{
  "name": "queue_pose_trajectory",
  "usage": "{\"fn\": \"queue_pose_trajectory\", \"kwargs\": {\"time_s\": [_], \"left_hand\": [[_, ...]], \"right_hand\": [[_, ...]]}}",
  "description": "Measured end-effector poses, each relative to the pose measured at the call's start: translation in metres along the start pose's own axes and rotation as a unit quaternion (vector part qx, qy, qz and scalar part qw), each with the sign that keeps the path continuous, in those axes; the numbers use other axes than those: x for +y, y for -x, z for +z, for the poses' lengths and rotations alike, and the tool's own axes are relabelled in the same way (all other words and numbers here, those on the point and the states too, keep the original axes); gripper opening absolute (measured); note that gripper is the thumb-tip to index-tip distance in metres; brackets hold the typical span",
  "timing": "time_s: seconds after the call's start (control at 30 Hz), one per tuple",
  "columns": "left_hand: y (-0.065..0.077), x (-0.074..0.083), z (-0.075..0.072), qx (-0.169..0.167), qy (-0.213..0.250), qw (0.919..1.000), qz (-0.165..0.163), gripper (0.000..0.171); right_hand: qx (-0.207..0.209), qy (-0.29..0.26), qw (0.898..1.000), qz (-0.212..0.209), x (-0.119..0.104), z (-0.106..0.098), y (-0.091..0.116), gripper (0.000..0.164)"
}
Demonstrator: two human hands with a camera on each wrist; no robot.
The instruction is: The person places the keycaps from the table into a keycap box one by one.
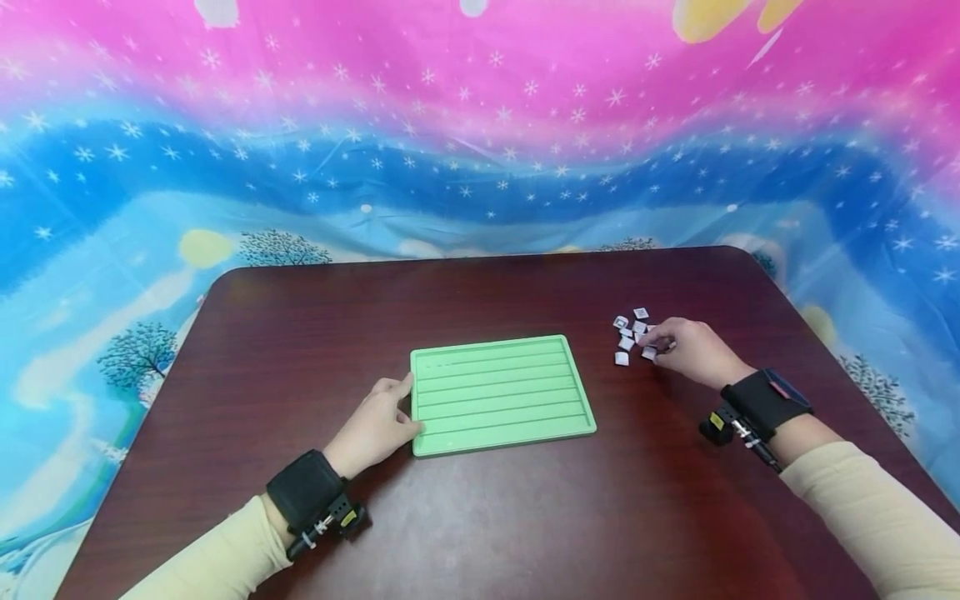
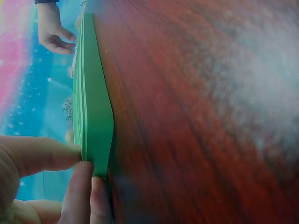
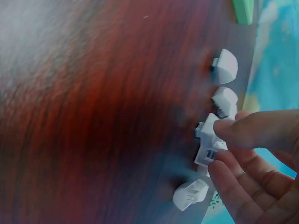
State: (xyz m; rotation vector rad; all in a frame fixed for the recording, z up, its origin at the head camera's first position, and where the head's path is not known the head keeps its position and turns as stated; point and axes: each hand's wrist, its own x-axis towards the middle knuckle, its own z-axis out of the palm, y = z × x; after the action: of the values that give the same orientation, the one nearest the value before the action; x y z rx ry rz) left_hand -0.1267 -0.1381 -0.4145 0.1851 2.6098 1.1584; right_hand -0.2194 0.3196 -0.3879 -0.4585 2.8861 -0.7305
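Note:
A light green ribbed tray (image 1: pixel 498 393) lies flat on the table, its shallow grooves running from side to side. At its left edge, my left hand (image 1: pixel 378 421) grips the rim with thumb and fingers; the left wrist view shows the fingertips (image 2: pixel 84 170) against the tray's side wall (image 2: pixel 99 107). To the right of the tray, several small white keycaps (image 1: pixel 626 343) lie in a loose cluster. My right hand (image 1: pixel 697 350) reaches into that cluster and pinches a keycap (image 3: pixel 208 156) with dark print, partly hidden by the fingers.
The dark red-brown table (image 1: pixel 510 517) has rounded far corners. Behind it hangs a pink and blue cloth (image 1: pixel 480 150) with snowflakes and trees. One keycap (image 3: pixel 190 195) lies apart from the others beside the right fingers, and another keycap (image 3: pixel 226 66) lies toward the tray.

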Motion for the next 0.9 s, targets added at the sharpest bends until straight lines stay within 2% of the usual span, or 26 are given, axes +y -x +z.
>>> {"fn": "queue_pose_trajectory", "kwargs": {"time_s": [0.33,0.5,0.9], "left_hand": [[-0.0005,-0.0002,0.0001,0.002,0.001,1.0,-0.002,0.08],[-0.0015,0.0006,-0.0003,0.004,-0.005,1.0,-0.002,0.08],[-0.0033,-0.0018,0.0014,0.012,-0.004,0.9999,-0.007,0.079]], "right_hand": [[-0.014,0.02,1.0,-0.008,0.0063,0.0054,-0.0056,0.028],[-0.025,0.013,1.0,0.006,0.0068,0.0073,-0.0076,0.028],[-0.015,0.039,0.999,-0.01,0.0052,0.0079,-0.0074,0.02]]}}
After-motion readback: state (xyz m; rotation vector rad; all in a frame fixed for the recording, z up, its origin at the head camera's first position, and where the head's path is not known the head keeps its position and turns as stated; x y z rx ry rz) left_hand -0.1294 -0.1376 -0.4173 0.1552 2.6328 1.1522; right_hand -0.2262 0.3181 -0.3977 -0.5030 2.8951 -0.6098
